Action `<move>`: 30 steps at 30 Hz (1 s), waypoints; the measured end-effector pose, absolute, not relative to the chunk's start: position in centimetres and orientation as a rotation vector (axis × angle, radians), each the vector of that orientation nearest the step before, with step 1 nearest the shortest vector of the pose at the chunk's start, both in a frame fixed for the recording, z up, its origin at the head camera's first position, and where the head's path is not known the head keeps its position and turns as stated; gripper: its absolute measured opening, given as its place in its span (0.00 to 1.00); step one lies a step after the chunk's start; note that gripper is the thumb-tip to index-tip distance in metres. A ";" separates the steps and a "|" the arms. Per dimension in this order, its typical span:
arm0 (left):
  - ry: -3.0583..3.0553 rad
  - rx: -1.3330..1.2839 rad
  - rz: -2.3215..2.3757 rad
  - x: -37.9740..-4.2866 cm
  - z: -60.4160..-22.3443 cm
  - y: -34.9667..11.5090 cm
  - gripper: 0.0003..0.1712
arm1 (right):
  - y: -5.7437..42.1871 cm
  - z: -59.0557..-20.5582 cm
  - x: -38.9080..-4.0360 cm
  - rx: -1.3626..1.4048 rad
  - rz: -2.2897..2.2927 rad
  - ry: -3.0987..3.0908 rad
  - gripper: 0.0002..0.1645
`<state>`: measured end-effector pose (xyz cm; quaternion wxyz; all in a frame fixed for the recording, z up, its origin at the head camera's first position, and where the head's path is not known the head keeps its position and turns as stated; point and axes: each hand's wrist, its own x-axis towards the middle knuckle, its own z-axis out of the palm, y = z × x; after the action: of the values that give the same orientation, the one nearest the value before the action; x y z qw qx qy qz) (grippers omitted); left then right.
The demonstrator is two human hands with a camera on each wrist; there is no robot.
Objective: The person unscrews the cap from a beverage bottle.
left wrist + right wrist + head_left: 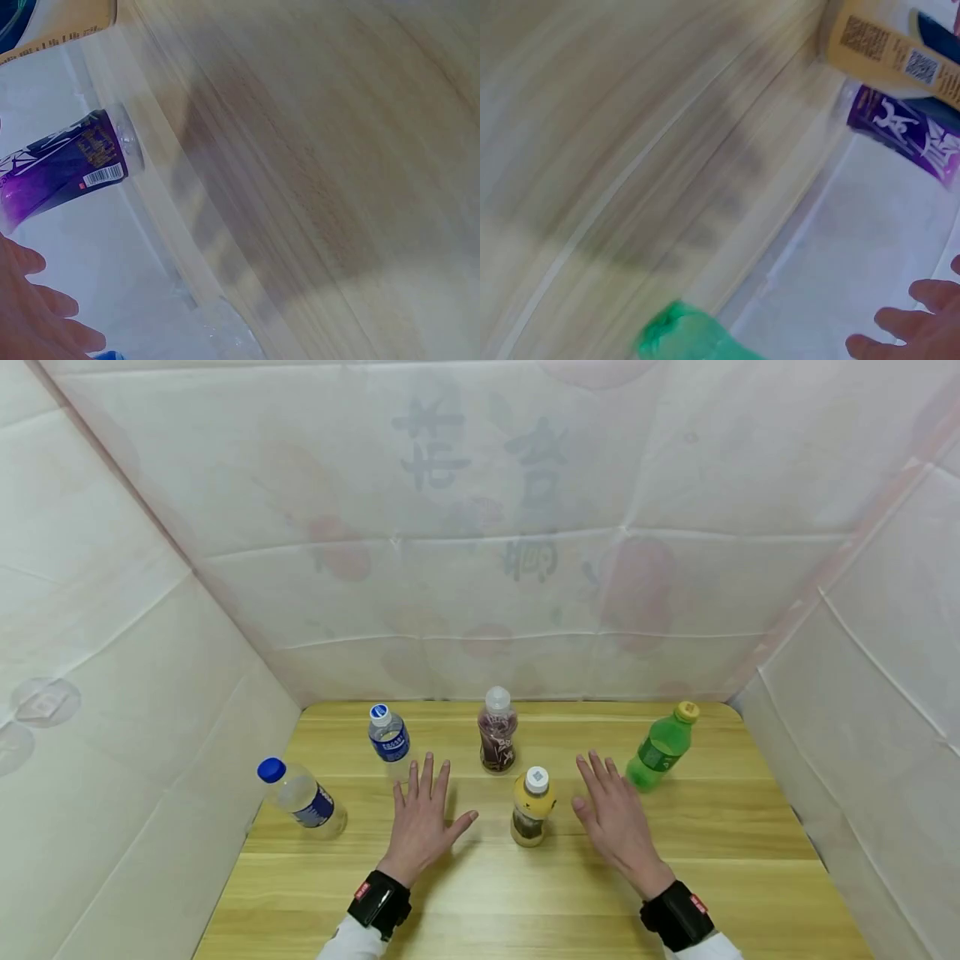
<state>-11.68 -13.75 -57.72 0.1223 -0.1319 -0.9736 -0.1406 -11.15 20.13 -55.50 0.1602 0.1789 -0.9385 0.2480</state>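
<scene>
My left hand (422, 827) hovers over the table with fingers spread, just in front of a clear bottle with a blue-and-white cap (390, 742). On the other side, my right hand (617, 820) also has its fingers extended and holds nothing. Between the hands stands a yellow-labelled bottle with a white cap (532, 810). Behind it is a dark purple bottle (497, 735), its label also showing in the left wrist view (67, 166). Right of my right hand, a green bottle with a yellow cap (660, 750) stands close to the fingertips.
Farther left stands another clear bottle with a blue cap and blue label (309, 803). All the bottles are on a wooden table (480, 910). Pale printed sheets (465, 585) enclose its back and both sides.
</scene>
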 end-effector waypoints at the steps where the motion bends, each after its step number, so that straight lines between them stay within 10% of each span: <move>1: -2.843 -0.384 -0.411 -11.7 -57.7 -13.7 0.56 | 19.9 -55.4 -11.1 0.527 0.736 -2.659 0.40; 14: -2.847 -0.379 -0.399 -11.4 -57.8 -13.9 0.57 | 17.4 -54.3 -10.3 0.669 1.031 -2.653 0.59; 30: -2.849 -0.371 -0.414 -11.2 -58.1 -14.1 0.61 | 15.5 -54.2 -10.3 0.646 1.197 -2.661 0.54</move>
<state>-11.22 -14.13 -58.07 0.1191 -0.1268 -0.9745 -0.1416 -10.34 15.54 -54.17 0.0766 0.2156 -0.8878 0.3993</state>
